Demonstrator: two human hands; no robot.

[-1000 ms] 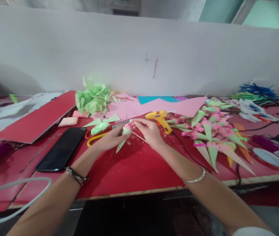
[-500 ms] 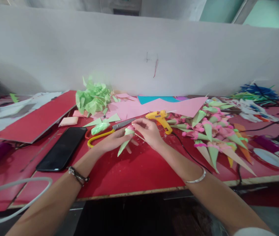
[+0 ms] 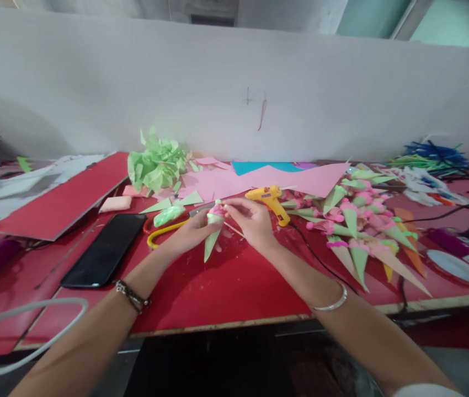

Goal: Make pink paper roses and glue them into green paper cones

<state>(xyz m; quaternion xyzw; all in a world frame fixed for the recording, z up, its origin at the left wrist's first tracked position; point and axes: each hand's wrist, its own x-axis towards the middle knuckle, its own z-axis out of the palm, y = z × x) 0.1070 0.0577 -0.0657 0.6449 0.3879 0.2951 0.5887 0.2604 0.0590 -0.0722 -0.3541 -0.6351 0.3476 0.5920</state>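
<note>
A light green paper cone, point down, with a pink and green top, is held in my left hand over the red table. The fingers of my right hand are pinched at the right side of that top, and a thin stick shows beneath them. Behind my left hand lie yellow and red handled scissors, their blades partly hidden. A green clay lump in wrap rests beside them. The yellow glue gun lies just behind my right hand.
Many finished-looking paper cones are heaped at the right. A black phone lies at the left, near a red board. Green tissue paper and pink sheets are at the back. A black cord crosses the right side.
The cone has turned more upright, and its pink and green top now shows. My left hand covers more of the scissors' blades. My right hand has shifted slightly.
</note>
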